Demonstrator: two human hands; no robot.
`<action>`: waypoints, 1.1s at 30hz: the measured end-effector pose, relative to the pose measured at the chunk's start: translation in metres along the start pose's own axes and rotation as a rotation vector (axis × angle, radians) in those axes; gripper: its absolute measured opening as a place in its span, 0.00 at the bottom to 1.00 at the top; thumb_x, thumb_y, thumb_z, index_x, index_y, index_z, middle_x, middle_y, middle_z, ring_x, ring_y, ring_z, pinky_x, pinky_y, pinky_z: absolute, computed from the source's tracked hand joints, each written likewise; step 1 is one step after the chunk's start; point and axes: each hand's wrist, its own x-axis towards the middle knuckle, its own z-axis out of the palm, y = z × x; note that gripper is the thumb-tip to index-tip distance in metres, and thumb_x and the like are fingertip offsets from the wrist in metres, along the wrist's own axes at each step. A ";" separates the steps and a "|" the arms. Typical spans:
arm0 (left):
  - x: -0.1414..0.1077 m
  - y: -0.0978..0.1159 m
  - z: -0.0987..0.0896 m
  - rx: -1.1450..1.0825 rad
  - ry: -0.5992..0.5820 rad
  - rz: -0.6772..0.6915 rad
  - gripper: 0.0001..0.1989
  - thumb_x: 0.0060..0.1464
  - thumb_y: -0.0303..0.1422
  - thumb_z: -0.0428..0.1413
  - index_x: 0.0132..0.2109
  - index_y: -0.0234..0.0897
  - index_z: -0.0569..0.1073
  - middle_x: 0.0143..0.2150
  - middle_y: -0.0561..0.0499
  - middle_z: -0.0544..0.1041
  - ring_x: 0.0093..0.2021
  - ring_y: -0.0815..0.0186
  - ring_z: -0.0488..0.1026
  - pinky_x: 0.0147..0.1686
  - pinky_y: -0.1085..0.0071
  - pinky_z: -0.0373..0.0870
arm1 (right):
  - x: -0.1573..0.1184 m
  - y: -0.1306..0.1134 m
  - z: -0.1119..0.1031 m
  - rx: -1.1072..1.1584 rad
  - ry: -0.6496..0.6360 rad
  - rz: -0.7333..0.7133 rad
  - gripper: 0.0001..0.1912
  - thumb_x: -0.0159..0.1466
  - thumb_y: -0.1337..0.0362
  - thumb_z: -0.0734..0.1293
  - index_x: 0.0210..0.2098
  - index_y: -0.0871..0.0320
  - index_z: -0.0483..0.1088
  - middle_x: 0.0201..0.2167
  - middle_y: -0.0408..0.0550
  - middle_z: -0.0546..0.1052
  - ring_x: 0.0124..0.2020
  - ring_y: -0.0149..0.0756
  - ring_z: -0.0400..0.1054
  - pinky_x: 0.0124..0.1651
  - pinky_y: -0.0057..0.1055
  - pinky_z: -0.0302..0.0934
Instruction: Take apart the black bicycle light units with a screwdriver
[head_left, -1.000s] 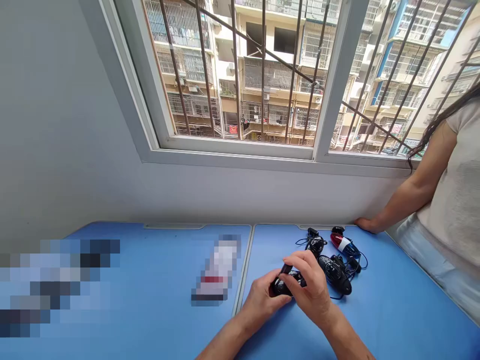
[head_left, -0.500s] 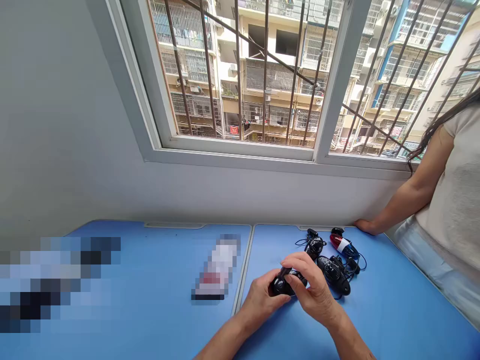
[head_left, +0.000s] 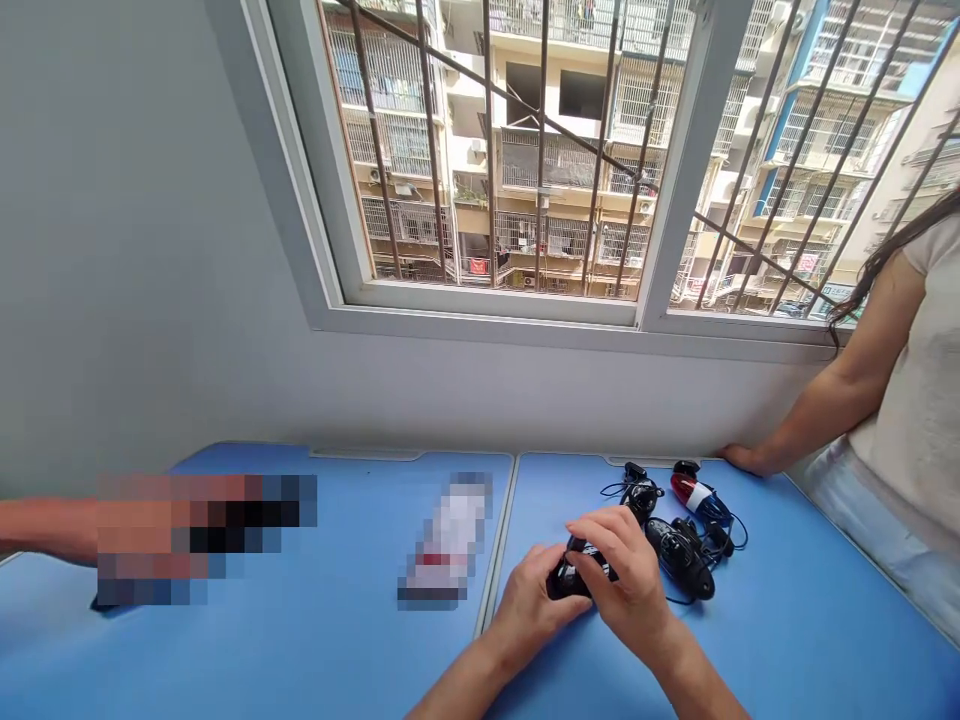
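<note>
Low over the blue table [head_left: 360, 650], my left hand [head_left: 531, 604] is closed around one side of a small glossy black device [head_left: 562, 582]. What kind of device it is, I cannot make out. My right hand [head_left: 628, 572] comes from the other side, thumb and fingers pinching a dark upper part of the same device, and it covers much of it. Just beyond my right hand lie more black devices with thin cables [head_left: 684, 565]. Among them is a red and blue light [head_left: 694, 495] with a white band around its middle.
A pixelated white and red item [head_left: 450, 540] lies left of the table seam. Another person's arm [head_left: 49, 527] reaches in from the left, its hand region pixelated with something dark. At the right a person stands with a hand [head_left: 742, 458] on the table edge, near the barred window [head_left: 517, 150].
The other person's arm at the left has come further in over the table. The view has shifted slightly. My hands still hold the black device in nearly the same place.
</note>
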 end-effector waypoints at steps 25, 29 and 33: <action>0.002 -0.004 0.001 0.030 -0.012 -0.001 0.11 0.44 0.29 0.61 0.38 0.38 0.75 0.33 0.52 0.75 0.36 0.59 0.70 0.35 0.69 0.65 | 0.000 0.001 -0.005 0.125 -0.056 -0.001 0.17 0.64 0.75 0.61 0.49 0.51 0.68 0.38 0.46 0.79 0.38 0.36 0.72 0.41 0.36 0.68; 0.001 0.002 -0.001 -0.034 -0.042 -0.010 0.11 0.47 0.33 0.59 0.40 0.38 0.76 0.34 0.51 0.75 0.38 0.58 0.70 0.35 0.69 0.65 | -0.004 -0.002 -0.003 0.126 -0.046 0.056 0.19 0.65 0.73 0.60 0.53 0.52 0.64 0.41 0.49 0.78 0.39 0.36 0.71 0.39 0.34 0.69; 0.001 0.003 -0.002 -0.058 -0.044 0.017 0.09 0.48 0.34 0.58 0.39 0.38 0.75 0.34 0.51 0.76 0.37 0.58 0.70 0.35 0.69 0.66 | -0.006 -0.003 0.006 0.059 -0.030 0.020 0.19 0.64 0.72 0.61 0.53 0.52 0.62 0.40 0.49 0.77 0.38 0.37 0.70 0.38 0.35 0.69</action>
